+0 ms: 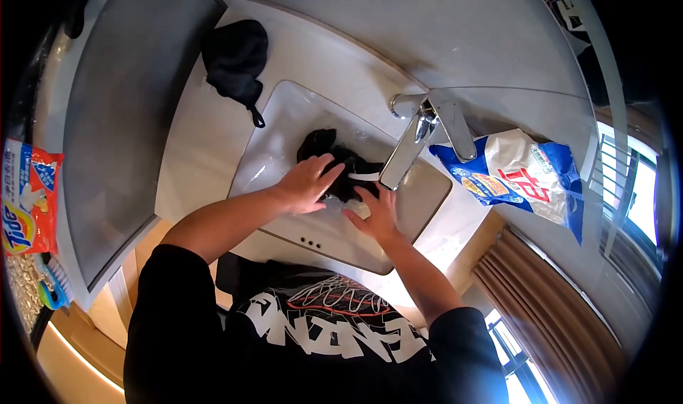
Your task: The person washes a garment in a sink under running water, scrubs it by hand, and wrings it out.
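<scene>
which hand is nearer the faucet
Right: the right hand is close by the faucet; the left hand is farther to the left, at the black cloth in the sink.

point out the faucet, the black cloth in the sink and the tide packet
faucet (408, 148): head view, spout
black cloth in the sink (318, 143): head view, upper left part
tide packet (28, 203): head view, front

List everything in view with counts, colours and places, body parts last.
Sink: one, white, centre
Wet cloth: one visible bundle, black, in sink
Cloth pouch: one, black, counter's upper left
Counter: one, white, around sink
Faucet: one, silver, sink's right
Bag: one, blue-white, beside faucet
Tide bag: one, orange-blue, far left
Brush: one, blue-green, below Tide
Curtain: one, brown, lower right
Left hand, right hand: two, bare, at wet cloth
</scene>
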Action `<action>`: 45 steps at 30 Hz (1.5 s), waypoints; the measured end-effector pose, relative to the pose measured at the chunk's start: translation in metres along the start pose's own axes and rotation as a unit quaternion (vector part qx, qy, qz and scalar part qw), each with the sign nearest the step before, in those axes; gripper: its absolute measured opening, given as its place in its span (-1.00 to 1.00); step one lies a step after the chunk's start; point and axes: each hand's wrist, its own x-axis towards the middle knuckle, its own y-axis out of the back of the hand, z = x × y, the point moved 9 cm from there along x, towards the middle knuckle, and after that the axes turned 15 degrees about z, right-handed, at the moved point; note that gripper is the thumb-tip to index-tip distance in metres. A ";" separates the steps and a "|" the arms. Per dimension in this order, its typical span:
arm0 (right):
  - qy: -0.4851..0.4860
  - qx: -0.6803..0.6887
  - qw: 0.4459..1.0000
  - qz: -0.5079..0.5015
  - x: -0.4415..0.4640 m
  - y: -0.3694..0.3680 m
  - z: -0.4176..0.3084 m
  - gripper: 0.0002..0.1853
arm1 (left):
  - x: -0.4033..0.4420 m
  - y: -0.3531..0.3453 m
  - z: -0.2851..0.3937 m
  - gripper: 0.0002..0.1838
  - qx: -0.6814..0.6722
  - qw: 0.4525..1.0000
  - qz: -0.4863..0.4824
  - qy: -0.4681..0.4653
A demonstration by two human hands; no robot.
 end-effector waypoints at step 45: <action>-0.018 0.048 0.998 0.025 0.054 -0.053 0.007 0.21 | 0.036 -0.054 -0.009 -0.45 0.080 0.987 -0.120 -0.076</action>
